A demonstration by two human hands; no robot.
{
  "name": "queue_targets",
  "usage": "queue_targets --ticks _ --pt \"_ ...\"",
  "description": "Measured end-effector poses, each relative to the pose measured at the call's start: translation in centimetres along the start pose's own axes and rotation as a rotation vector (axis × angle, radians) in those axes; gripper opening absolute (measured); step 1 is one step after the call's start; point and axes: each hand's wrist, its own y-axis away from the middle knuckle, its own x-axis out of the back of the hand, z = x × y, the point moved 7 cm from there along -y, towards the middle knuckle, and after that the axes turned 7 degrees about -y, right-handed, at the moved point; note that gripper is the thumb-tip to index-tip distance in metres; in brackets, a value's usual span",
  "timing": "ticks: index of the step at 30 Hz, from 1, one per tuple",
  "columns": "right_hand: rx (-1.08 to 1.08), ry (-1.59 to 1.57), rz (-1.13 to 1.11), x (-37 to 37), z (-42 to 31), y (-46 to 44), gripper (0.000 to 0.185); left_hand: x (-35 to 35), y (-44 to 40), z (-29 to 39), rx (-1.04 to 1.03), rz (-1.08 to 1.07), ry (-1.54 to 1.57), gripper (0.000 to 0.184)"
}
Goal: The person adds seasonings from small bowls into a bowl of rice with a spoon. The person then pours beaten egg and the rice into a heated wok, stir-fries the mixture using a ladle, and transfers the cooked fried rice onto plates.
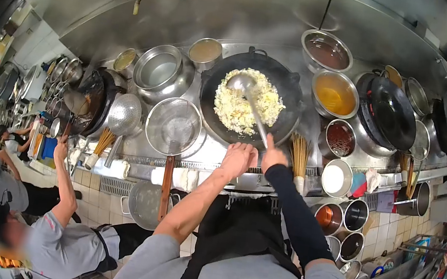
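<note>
A large black wok (209,115) sits on the range in front of me. Pale yellow fried rice with egg (244,116) is heaped in its middle. My right hand (275,156), in a dark sleeve, is closed around the handle of a steel ladle (256,112). The ladle's bowl rests on the far part of the rice. At the wok's near edge, my left hand (239,159) is closed, its fingers wrapped where the near handle would be. The hand itself hides that grip point.
Left of the wok lie a wire strainer (173,126) with a wooden handle and a steel pot (159,69). On the right are bowls of liquid (334,94), a bamboo brush (299,156) and a tilted black wok (392,113). A co-worker (66,243) stands at the left.
</note>
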Motion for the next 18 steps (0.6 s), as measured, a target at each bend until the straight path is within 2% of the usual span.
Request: queue_targets --ticks 2,3,6,8,9,11,12,13,14,16,17,18 --pt "0.043 -0.074 -0.171 -3.6 2.7 3.2 0.072 1.9 0.1 0.9 -0.050 0.139 -0.050 0.022" --pt "0.089 -0.094 -0.186 -2.8 4.0 5.3 0.071 2.9 -0.1 1.4 0.041 0.073 -0.024 0.022" --pt "0.132 -0.112 -0.255 8.0 2.1 12.7 0.069 -0.5 1.1 0.6 0.133 -0.133 -0.075 0.023" --pt "0.034 -0.110 -0.403 15.3 -0.1 16.7 0.068 4.2 2.9 3.9 0.127 0.010 -0.026 0.021" --pt "0.191 -0.230 -0.380 17.9 0.4 18.1 0.069 8.5 4.2 6.5 0.119 0.066 0.002 0.020" --pt "0.253 -0.408 -0.459 21.2 2.7 19.9 0.070 13.2 4.7 8.3 0.066 0.172 0.035 0.019" --pt "0.154 -0.460 -0.559 21.8 3.5 20.7 0.070 14.4 4.2 8.5 0.021 0.225 0.045 0.018" --pt "-0.062 -0.402 -0.627 20.8 3.5 19.5 0.068 15.0 4.5 8.8 -0.019 0.267 0.058 0.017" --pt "-0.276 -0.329 -0.690 20.1 3.6 18.7 0.066 12.5 3.6 8.1 -0.021 0.189 0.052 0.016" --pt "0.297 -0.375 -0.288 12.6 8.5 13.2 0.059 2.7 3.5 5.4 0.069 0.034 -0.009 0.021" --pt "0.121 -0.235 -0.271 10.8 8.0 11.2 0.054 0.6 4.7 5.0 0.061 0.061 -0.013 0.020" --pt "0.096 -0.163 -0.167 9.3 7.5 10.2 0.054 -0.6 6.1 5.0 0.047 0.096 -0.018 0.020"
